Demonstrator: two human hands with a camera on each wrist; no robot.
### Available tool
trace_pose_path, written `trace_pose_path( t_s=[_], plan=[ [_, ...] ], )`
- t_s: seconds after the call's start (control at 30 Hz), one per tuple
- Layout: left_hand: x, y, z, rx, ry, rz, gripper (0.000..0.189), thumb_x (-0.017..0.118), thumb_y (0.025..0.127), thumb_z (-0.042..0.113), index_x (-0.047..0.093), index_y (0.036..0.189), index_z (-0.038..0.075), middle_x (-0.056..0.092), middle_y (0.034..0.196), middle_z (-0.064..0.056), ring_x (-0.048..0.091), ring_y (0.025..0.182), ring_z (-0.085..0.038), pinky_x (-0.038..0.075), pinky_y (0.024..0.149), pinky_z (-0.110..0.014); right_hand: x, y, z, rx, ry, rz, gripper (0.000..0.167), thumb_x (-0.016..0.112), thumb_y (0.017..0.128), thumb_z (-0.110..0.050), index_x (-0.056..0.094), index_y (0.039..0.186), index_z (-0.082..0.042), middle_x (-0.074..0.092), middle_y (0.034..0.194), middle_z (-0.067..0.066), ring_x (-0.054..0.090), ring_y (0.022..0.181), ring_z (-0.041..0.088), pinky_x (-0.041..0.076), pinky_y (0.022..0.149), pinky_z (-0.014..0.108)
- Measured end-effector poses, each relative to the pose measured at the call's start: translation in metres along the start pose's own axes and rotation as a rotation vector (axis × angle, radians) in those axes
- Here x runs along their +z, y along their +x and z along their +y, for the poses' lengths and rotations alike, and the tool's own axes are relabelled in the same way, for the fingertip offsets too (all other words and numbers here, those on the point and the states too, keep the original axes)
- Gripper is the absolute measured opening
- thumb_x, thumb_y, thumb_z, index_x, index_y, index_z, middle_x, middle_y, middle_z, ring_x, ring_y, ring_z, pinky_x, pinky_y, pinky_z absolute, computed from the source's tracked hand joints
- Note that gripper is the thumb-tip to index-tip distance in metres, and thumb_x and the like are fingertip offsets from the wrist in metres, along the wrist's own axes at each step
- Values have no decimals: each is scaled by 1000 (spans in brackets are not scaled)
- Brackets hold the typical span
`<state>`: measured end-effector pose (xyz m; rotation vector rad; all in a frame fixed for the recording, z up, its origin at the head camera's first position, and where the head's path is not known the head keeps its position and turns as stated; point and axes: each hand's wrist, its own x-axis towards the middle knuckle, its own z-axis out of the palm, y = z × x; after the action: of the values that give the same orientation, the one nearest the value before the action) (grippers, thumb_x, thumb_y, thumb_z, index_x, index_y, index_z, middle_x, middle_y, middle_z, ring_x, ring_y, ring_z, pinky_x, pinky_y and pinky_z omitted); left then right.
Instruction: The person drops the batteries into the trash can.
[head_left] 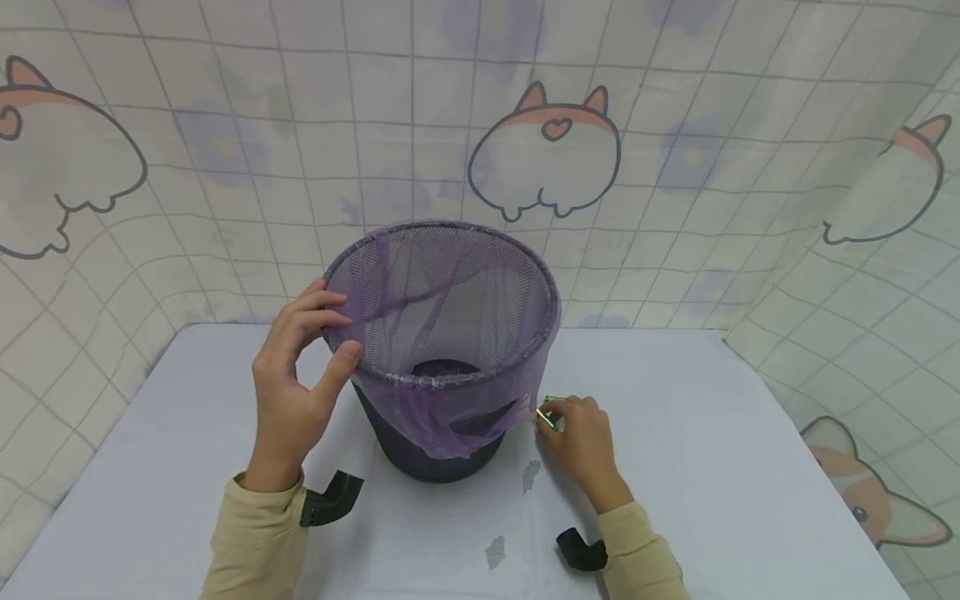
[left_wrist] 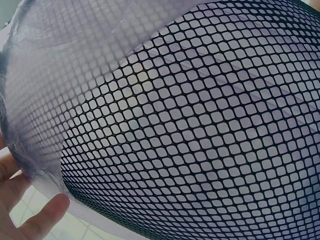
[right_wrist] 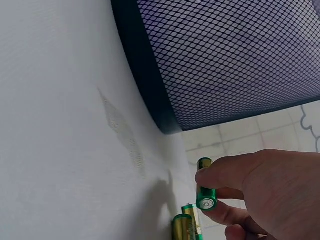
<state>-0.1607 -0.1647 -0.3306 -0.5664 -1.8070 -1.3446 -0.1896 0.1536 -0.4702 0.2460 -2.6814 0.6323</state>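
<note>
A dark mesh wastebasket [head_left: 442, 462] stands upright on the table, lined with a translucent purple bag [head_left: 450, 417] folded down over its rim. My left hand [head_left: 296, 387] holds the rim at the left, its fingers over the edge and the thumb [left_wrist: 52, 212] at the bagged rim. Low beside the basket's right side, my right hand [head_left: 581, 437] pinches a green and gold battery [right_wrist: 205, 187] between thumb and fingers. Close under that hand are more batteries [right_wrist: 183, 227] of the same colours.
The white-covered table [head_left: 675, 375] has two greyish patches [head_left: 495, 552] in front of the basket. A tiled-pattern curtain [head_left: 405, 150] with cartoon animals hangs behind and along the sides. Black wrist mounts [head_left: 332, 500] sit on both sleeves.
</note>
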Motion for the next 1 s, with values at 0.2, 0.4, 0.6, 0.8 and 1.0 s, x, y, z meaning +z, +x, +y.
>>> trace_pose_path(
  t_s=[0.2,0.4,0.6,0.8,1.0],
  plan=[
    [-1,-1,-1,-4,0,1,20,66,80,2,64,99,-6,62,120,-17,45,136,-31,47,100,-20,-8,2,-1,-8,6,30,16,78,76,-15,77,91,-11,69,76,3,52,69,21,36,57,32],
    [0,-1,-1,-9,5,-1,20,66,80,2,64,99,-5,62,120,-18,45,136,-31,47,100,-20,-15,4,-1,-1,21,52,18,79,75,-13,76,92,-9,70,78,3,53,70,22,39,59,34],
    [0,-1,0,-12,5,-2,20,65,81,2,64,99,-5,62,120,-18,45,136,-31,47,100,-20,-25,6,-2,8,37,85,17,79,75,-13,76,91,-7,71,78,6,54,70,23,39,59,35],
    [0,-1,0,-13,8,-4,20,66,81,3,64,99,-5,62,120,-18,45,137,-30,47,100,-20,-36,7,-7,-17,48,146,16,78,75,-11,76,90,-5,69,75,7,53,68,22,37,58,31],
    [0,-1,1,-22,17,-4,20,65,81,3,64,100,-4,62,122,-16,45,137,-29,46,100,-20,-46,9,-10,-10,60,170,16,76,77,-12,75,91,-7,69,76,5,52,70,22,35,59,30]
  ],
)
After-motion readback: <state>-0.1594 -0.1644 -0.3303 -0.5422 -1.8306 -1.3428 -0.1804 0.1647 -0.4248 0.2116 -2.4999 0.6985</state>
